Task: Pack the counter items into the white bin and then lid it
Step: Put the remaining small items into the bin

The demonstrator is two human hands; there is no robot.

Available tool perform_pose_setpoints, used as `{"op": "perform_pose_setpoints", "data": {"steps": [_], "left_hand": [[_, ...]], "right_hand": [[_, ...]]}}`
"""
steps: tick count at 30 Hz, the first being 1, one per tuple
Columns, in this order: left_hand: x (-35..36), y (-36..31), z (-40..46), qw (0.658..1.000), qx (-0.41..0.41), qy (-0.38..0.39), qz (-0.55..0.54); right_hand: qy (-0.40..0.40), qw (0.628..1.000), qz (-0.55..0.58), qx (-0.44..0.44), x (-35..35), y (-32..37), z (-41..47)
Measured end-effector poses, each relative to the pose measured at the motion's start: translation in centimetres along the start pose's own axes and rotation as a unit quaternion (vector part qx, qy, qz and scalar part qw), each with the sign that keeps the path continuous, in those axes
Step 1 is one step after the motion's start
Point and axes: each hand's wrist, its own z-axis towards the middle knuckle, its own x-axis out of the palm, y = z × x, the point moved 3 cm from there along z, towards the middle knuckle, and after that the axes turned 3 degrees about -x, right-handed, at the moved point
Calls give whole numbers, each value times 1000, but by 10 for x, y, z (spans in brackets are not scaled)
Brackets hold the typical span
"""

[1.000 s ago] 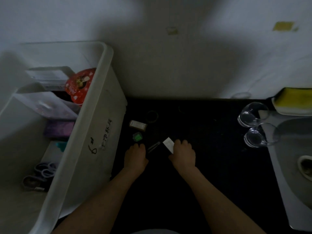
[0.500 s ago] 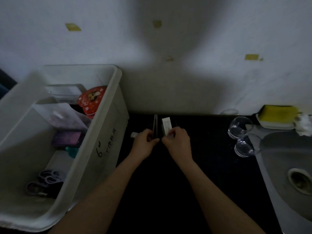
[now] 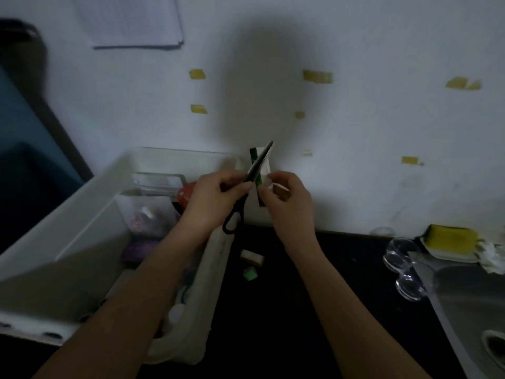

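Up above the black tabletop [image 3: 273, 310], the left hand [image 3: 210, 203] grips black scissors [image 3: 247, 187] with blades pointing up, the right hand [image 3: 287, 203] pinches a white-and-green packet [image 3: 263, 165] just beside them, the white bin [image 3: 82, 231] sits left, and two small items lie below.

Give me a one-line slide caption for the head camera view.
Left hand grips black scissors, right hand holds a small packet, raised beside the white bin.

2 clear glasses [image 3: 401, 269] beside yellow sponge [image 3: 448, 240].
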Motion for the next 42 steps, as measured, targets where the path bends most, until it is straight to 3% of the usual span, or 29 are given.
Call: {"op": "perform_pose_setpoints", "data": {"steps": [7, 14, 19, 22, 25, 28, 30, 31, 35, 38, 42], "left_hand": [[-136, 59, -10, 998, -29, -43, -20], [-203, 154, -2, 980, -107, 147, 86], [-209, 199, 18, 934, -106, 245, 238], [-198, 225, 20, 871, -116, 363, 312], [-178, 247, 8, 776, -117, 499, 368], [-157, 265, -16, 672, -159, 597, 409], [-147, 272, -30, 599, -142, 652, 442], [-144, 273, -33, 581, -117, 660, 461], [-131, 274, -41, 576, -42, 649, 495], [-125, 281, -51, 555, -43, 664, 499], [-121, 278, -49, 597, -45, 642, 480]], "right_hand": [[54, 997, -48, -2, 131, 23, -18], [83, 989, -105, 58, 227, 0, -9], [84, 975, -41, 204, 254, -41, -13], [75, 968, -42, 235, 244, -58, -14], [119, 968, -128, 179, 241, -66, -13], [217, 941, -229, 124, 255, -75, -20], [293, 910, -270, 112, 265, -81, -29], [320, 896, -290, 104, 268, -85, -32], [356, 861, -346, 111, 265, -99, -35], [305, 869, -367, 133, 255, -106, -27], [233, 868, -403, 174, 241, -115, -17]]}}
